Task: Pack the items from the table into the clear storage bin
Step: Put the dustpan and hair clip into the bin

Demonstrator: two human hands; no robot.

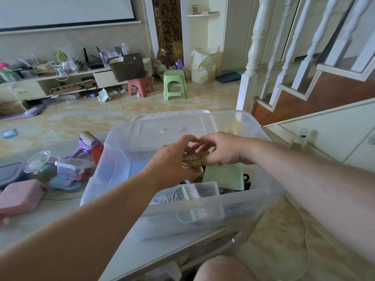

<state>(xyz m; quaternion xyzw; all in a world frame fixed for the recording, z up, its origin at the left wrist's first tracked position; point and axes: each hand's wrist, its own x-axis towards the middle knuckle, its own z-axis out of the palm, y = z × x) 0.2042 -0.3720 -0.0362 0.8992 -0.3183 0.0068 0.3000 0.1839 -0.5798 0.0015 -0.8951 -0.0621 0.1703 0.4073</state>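
Both hands, left hand (172, 159) and right hand (225, 149), pinch a brown clip (194, 158) over the bin (113, 142).

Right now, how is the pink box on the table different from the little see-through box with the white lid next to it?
The pink box is solid, so nothing inside shows; the little clear box lets you see colourful bits inside. The pink box looks bigger and lies nearer the table's front edge; the clear box sits closer to the big storage bin. Both are shut, and neither is in the bin yet.
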